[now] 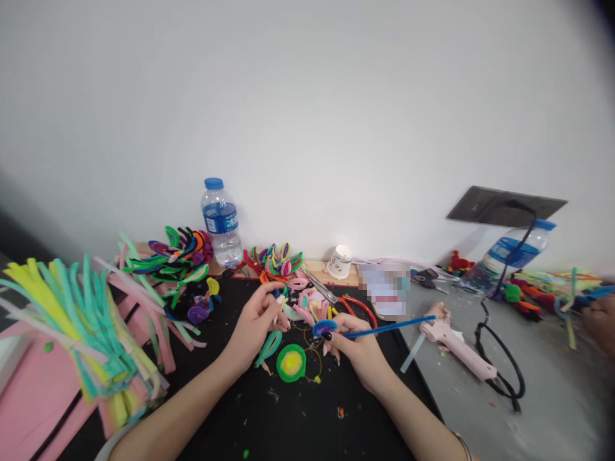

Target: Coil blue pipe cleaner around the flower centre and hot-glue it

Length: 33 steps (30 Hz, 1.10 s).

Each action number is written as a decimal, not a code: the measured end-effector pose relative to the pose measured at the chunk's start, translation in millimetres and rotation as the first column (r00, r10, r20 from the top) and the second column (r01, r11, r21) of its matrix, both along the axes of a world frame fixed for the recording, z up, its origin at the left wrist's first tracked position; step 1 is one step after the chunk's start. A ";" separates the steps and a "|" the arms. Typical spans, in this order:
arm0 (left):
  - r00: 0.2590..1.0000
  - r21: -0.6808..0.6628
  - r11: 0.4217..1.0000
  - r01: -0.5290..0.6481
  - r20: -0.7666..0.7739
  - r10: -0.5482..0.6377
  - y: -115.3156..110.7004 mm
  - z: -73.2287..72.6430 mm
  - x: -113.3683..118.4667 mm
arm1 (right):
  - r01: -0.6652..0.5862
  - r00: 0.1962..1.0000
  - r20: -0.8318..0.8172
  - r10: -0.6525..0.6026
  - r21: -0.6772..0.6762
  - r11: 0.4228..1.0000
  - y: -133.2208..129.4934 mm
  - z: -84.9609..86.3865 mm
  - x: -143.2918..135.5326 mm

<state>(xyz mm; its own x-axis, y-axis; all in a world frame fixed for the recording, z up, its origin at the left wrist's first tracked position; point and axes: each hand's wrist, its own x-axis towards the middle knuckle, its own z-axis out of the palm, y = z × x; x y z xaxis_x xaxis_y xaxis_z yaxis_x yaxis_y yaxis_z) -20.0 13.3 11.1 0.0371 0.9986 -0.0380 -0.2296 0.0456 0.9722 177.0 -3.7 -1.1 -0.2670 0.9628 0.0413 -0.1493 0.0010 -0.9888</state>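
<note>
Between the thumb and fingers of my right hand point(353, 349) is a small blue and purple coil point(325, 329); a straight blue pipe cleaner point(391, 327) extends from it to the right. My left hand point(262, 320) is a little to the left, its thumb and fingertips pinched together; what they hold, if anything, is too small to make out. Below and between the hands lies a green disc with a yellow centre point(291, 363) on the black mat point(288, 429). A teal looped piece point(270, 346) lies just under my left hand. Pink and yellow looped pieces point(314, 303) lie behind the hands.
Red-handled scissors point(353, 306) and a paper cup point(339, 262) are behind my hands. Bundled pipe cleaners point(91, 326) and a bottle point(222, 224) stand left. On the right are a pink glue gun point(461, 352), its cable, a tilted bottle point(512, 256) and another person's hand point(600, 320).
</note>
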 end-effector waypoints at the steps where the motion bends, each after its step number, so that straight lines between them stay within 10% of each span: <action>1: 0.999 -0.003 1.000 0.014 -0.035 -0.014 -0.2 0.3 -0.1 | -0.005 1.000 -0.018 0.005 -0.013 1.000 -0.2 0.5 0.1; 13: 0.992 0.042 0.994 0.104 -0.078 -0.100 -2.0 0.2 -0.1 | -0.372 0.838 -0.489 0.241 -0.190 0.909 -5.1 -0.9 6.8; 33: 0.984 0.102 0.979 0.176 -0.052 -0.171 -0.4 -14.1 4.9 | -0.564 0.717 -0.545 0.434 -0.088 0.821 -6.8 0.1 8.9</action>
<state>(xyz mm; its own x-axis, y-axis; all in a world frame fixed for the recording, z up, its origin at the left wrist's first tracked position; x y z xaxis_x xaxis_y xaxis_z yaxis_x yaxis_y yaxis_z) -15.1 12.9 -3.0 0.2108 0.9755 0.0623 -0.1854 -0.0227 0.9824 185.9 -10.4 -1.0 -0.7178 0.6897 0.0953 -0.5125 -0.4306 -0.7429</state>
